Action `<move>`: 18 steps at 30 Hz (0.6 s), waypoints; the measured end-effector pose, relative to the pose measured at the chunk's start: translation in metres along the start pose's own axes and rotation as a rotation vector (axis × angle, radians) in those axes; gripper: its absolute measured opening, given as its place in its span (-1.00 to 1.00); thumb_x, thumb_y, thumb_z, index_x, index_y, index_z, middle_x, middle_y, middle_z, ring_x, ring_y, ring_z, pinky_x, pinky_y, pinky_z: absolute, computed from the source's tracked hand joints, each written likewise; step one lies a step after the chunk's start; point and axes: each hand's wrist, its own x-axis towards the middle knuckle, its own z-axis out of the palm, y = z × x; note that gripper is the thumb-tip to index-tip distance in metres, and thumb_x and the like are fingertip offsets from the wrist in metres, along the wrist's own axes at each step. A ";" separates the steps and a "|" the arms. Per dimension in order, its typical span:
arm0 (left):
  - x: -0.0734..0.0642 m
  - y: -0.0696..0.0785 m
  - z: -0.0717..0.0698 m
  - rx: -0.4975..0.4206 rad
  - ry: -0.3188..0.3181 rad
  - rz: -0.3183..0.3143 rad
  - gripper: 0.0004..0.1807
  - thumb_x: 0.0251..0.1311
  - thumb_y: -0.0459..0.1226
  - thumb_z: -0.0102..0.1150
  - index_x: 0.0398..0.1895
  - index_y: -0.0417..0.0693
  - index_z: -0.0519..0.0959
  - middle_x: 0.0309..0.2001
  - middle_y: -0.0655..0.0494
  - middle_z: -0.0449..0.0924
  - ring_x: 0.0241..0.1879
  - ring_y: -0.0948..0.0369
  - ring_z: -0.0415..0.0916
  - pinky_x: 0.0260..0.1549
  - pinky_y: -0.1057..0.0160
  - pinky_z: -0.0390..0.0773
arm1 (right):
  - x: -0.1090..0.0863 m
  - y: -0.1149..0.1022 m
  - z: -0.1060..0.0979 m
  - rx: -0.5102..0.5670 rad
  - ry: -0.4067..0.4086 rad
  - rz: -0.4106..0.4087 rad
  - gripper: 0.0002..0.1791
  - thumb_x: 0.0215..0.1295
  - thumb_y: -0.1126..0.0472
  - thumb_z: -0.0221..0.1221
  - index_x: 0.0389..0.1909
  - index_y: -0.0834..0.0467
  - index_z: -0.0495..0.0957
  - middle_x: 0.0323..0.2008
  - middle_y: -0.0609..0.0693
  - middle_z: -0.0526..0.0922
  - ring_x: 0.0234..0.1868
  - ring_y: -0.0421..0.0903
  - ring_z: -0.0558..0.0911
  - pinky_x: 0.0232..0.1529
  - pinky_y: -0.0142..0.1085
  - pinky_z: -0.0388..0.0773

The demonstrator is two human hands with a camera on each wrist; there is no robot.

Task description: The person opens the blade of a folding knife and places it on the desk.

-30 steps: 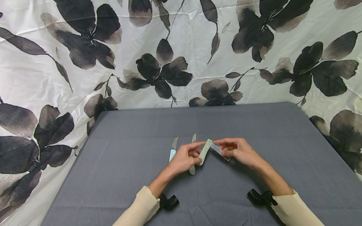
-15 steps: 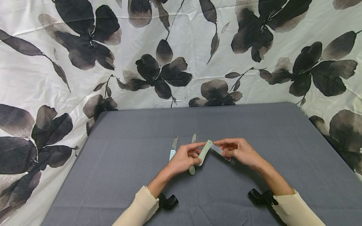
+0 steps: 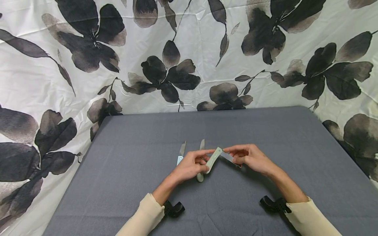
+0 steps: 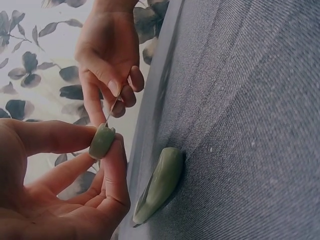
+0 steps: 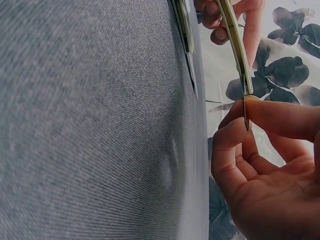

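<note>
A folding knife (image 3: 214, 160) with a pale green handle is held up between both hands, its blade (image 3: 226, 156) swung partway out at an angle. My left hand (image 3: 190, 166) pinches the handle between thumb and fingers. From the other side my right hand (image 3: 252, 159) pinches the flat blade. In the right wrist view the blade (image 5: 245, 110) runs down from the handle (image 5: 234, 37) into the right fingertips. Under the left hand lies a second knife with a green handle (image 3: 200, 177), blade pointing away, its middle hidden by the fingers.
Left of the hands lies a knife with a light blue handle (image 3: 179, 160), blade out and pointing away, partly covered by the left hand. Grey cloth covers the table (image 3: 141, 131). A floral curtain (image 3: 189, 32) hangs behind its far edge.
The angle between the knife's handle and blade has widened slightly. The left hand has shifted a little to the left; the right hand keeps its pinch on the blade.
</note>
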 end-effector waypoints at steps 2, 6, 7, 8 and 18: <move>0.000 0.000 0.000 0.003 -0.002 -0.003 -0.31 0.16 -0.46 0.25 0.42 0.07 0.54 -0.05 -0.13 0.69 -0.28 0.30 0.61 -0.26 0.33 0.56 | 0.000 0.000 0.000 -0.003 -0.002 0.001 -0.54 0.35 0.33 0.27 0.27 0.17 0.63 -0.07 0.23 0.70 -0.29 -0.01 0.67 -0.33 -0.17 0.63; -0.001 0.001 0.000 0.004 -0.010 -0.008 -0.30 0.16 -0.48 0.25 0.42 0.10 0.54 -0.06 -0.08 0.69 -0.29 0.29 0.60 -0.27 0.32 0.54 | -0.002 0.001 -0.001 -0.007 -0.004 0.009 -0.54 0.34 0.33 0.27 0.26 0.16 0.64 -0.07 0.21 0.71 -0.26 -0.02 0.67 -0.33 -0.19 0.62; -0.001 0.001 0.000 0.002 -0.013 -0.010 -0.30 0.16 -0.48 0.24 0.42 0.11 0.54 -0.06 -0.08 0.69 -0.29 0.29 0.60 -0.27 0.32 0.54 | -0.002 0.001 -0.001 -0.008 -0.005 0.011 -0.54 0.33 0.34 0.27 0.26 0.15 0.64 -0.07 0.21 0.71 -0.26 -0.02 0.67 -0.33 -0.20 0.61; -0.001 0.001 0.000 0.001 -0.017 -0.011 -0.30 0.17 -0.49 0.24 0.42 0.12 0.54 -0.06 -0.07 0.69 -0.29 0.29 0.60 -0.28 0.32 0.54 | -0.002 0.001 -0.001 -0.009 -0.005 0.013 -0.54 0.33 0.34 0.26 0.26 0.15 0.65 -0.08 0.21 0.71 -0.26 -0.01 0.67 -0.33 -0.21 0.61; -0.001 -0.001 -0.004 0.000 -0.069 0.007 -0.28 0.12 -0.51 0.22 0.43 0.01 0.52 -0.03 -0.18 0.67 -0.31 0.32 0.57 -0.28 0.37 0.50 | -0.003 0.000 -0.001 -0.030 -0.006 -0.001 -0.57 0.33 0.34 0.26 0.22 0.12 0.68 -0.11 0.19 0.71 -0.25 -0.04 0.63 -0.36 -0.24 0.56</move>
